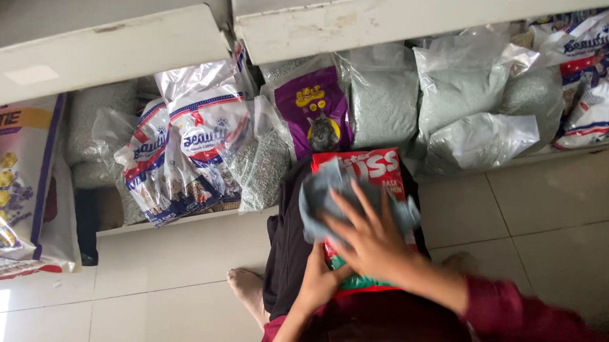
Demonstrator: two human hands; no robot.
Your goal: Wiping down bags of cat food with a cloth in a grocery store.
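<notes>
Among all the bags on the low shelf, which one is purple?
Only the purple bag with a cat picture, standing at the shelf's middle just above the red bag under the right hand. Its neighbours are clear bags of grey granules or white printed bags.

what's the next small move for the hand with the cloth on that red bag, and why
Probably sweep the grey cloth up toward the top edge of the red bag. The right hand presses the cloth on the bag's middle, so the upper printed part lies uncovered, while the left hand grips the lower edge and steadies the bag for such a stroke.
</notes>
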